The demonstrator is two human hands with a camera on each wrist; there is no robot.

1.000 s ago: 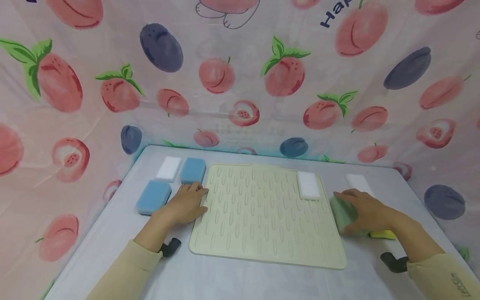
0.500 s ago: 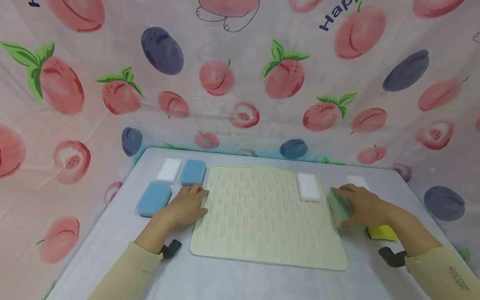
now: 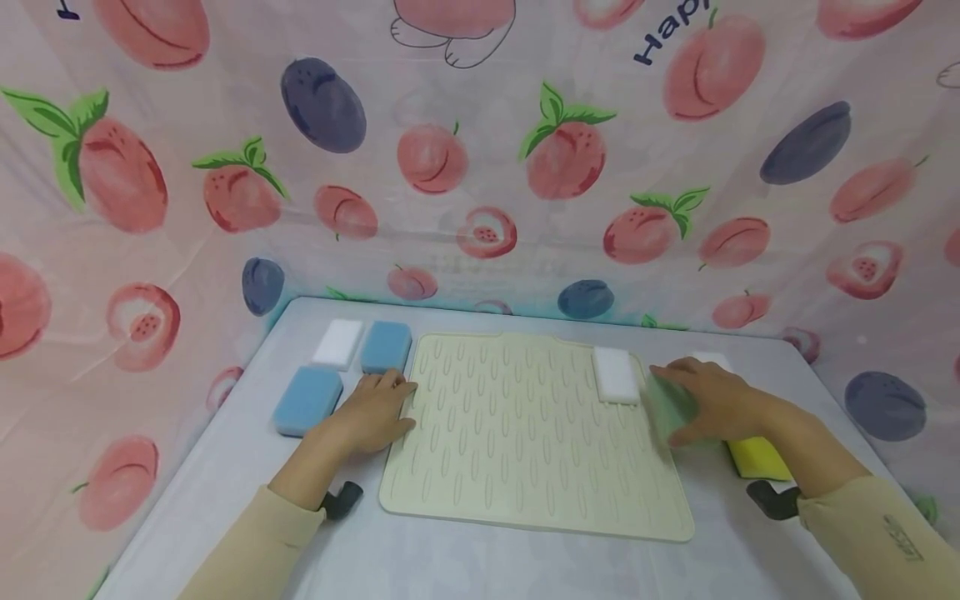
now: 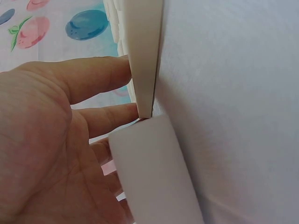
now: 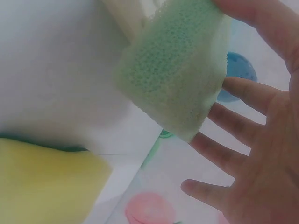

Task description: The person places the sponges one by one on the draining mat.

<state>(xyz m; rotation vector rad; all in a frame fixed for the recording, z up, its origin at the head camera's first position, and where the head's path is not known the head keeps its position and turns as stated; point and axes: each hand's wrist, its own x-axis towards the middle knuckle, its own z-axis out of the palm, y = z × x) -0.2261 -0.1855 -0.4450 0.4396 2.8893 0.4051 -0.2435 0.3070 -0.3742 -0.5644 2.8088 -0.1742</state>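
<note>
Filling the counter's (image 3: 450, 568) middle, the mat (image 3: 525, 454) meets the left hand (image 3: 373, 411), fingers apart, at nine o'clock. At three, the right hand (image 3: 714, 402) pinches a green sponge (image 5: 173, 70), apparently not yet placed; at two, one white sponge (image 3: 617, 375) lies on the mat.

Mat (image 3: 525, 442) ctr, sponges (image 3: 309, 402) L, held sponge (image 3: 667, 410) — R

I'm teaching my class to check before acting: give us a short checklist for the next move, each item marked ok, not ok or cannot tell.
1. Right hand holding the green sponge: ok.
2. Left hand touching the mat: ok.
3. No other sponge on the mat: not ok; white sponge there.
4. Yellow sponge apart from the green sponge: ok.
5. Left hand off the far blue sponge: cannot tell.
</note>
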